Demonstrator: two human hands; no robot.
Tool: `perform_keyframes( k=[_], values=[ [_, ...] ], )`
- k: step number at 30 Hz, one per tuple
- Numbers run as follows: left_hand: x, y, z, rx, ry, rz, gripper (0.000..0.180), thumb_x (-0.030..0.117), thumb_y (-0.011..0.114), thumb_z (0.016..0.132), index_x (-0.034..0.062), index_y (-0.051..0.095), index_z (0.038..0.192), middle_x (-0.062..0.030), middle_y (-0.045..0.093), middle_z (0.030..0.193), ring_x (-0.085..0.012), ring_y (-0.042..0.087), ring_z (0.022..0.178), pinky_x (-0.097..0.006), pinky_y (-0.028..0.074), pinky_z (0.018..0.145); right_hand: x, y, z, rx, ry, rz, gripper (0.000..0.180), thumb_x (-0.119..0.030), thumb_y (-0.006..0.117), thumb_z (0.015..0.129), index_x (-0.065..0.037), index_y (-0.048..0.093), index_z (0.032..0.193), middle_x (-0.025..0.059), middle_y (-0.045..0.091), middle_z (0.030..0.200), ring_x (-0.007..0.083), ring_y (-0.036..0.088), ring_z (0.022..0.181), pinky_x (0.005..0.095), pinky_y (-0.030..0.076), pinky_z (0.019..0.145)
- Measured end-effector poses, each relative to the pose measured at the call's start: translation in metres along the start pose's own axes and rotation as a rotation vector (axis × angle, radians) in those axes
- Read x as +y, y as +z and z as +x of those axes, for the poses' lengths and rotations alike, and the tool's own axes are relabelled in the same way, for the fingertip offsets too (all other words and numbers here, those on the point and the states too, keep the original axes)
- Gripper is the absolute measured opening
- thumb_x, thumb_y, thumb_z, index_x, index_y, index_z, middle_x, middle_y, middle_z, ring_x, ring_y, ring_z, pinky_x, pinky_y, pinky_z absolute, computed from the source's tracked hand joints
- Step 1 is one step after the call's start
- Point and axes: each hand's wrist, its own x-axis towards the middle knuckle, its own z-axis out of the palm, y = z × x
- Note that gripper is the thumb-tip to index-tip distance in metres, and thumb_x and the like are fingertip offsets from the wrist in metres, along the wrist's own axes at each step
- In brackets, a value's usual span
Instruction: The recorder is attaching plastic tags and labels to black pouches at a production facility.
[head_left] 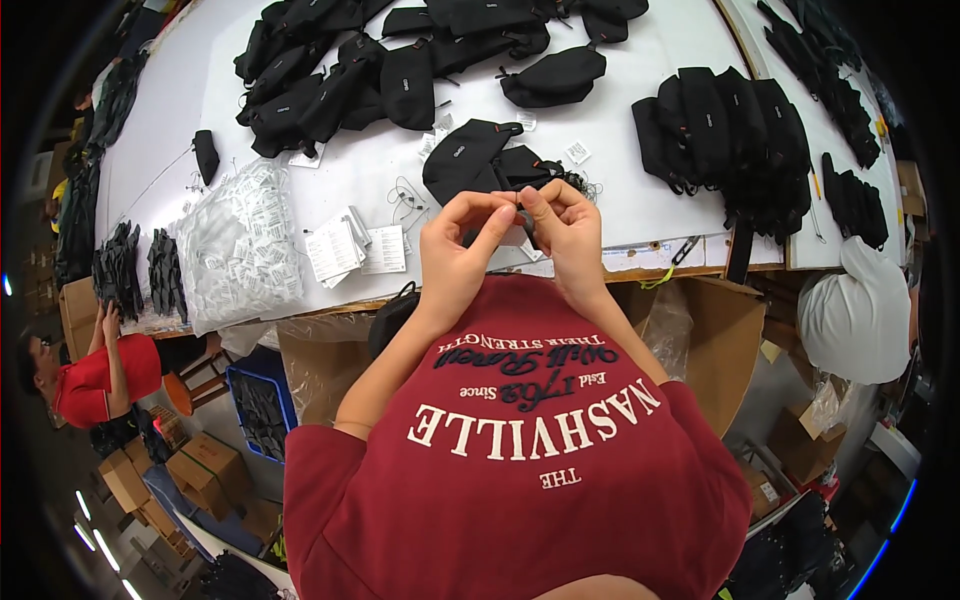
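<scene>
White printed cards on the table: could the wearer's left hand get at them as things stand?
Probably yes: the left hand is just right of the white printed cards, with nothing visible between them. Its fingertips are pinched close to the right hand, so it would likely have to leave off first.

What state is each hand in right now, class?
Left hand: closed in a pinch, apparently on a small dark piece.
Right hand: closed in a pinch, apparently on the same piece.
</scene>
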Motion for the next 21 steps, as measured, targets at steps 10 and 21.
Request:
perform_keyframes(
  k=[10, 21],
  values=[
    [0.001, -0.005, 0.003, -0.015, 0.095, 0.243, 0.011, 0.007, 0.059, 0.085, -0.0029, 0.06, 0.091, -0.0062, 0.065, 0.087, -0.0099, 0.061, 0.077, -0.023, 0.047, 0.069, 0.002, 0.0, 0.002, -0.015, -0.115, -0.092, 0.016, -0.013, 0.064, 0.084, -0.003, 0.056, 0.075, 0.0057, 0.066, 0.077, 0.0036, 0.055, 0.063, 0.0146, 0.041, 0.053],
    [0.0, -0.014, 0.014, -0.16, -0.079, -0.22, 0.028, 0.002, 0.066, 0.079, 0.006, 0.042, 0.093, -0.0044, 0.061, 0.075, -0.0095, 0.058, 0.068, -0.018, 0.042, 0.058, -0.004, 0.007, -0.007, -0.105, -0.373, -0.154, 0.012, -0.001, 0.064, 0.081, 0.0, 0.055, 0.073, 0.0049, 0.054, 0.086, 0.0052, 0.052, 0.065, 0.0162, 0.04, 0.057]
  ],
)
